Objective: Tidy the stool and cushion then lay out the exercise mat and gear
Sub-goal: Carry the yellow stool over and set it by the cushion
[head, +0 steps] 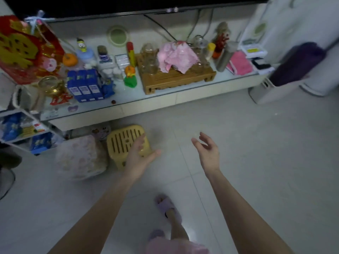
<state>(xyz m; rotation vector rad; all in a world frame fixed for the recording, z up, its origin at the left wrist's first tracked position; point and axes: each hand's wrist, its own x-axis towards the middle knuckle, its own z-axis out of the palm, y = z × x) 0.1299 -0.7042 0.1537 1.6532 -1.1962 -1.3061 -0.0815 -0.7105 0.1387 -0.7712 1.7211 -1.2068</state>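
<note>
Our yellow slotted stool (pixel 124 142) stands on the pale tiled floor (pixel 256 162), close under the front edge of the low worktop (pixel 128 97). At the stool's 9 o'clock, just beside it, a pale flowered cushion (pixel 80 158) also lies on the floor. Whether the two touch we cannot tell.

Our left hand (pixel 139 156) reaches over the stool's near right corner with fingers straight and thumb spread, grasping nothing. We cannot tell whether the palm rests on the plastic. Our right hand (pixel 207 151) hangs in the air at the stool's 3 o'clock, well apart from it, fingers loose and released, palm turned towards the left hand.

At 6 o'clock from the hands, a foot in a lilac slipper (pixel 165 204) stands on the tiles.

On the worktop at 12 o'clock sits a wooden tea tray (pixel 176 76) with clear glass jars and a crumpled pink cloth (pixel 176 55) on it. At 10 o'clock are blue cartons (pixel 84 85) and, farther out, a red and gold decoration (pixel 23 50). At 2 o'clock, past the worktop's right end, a dark purple bundle (pixel 297 65) shows, too blurred to identify.
</note>
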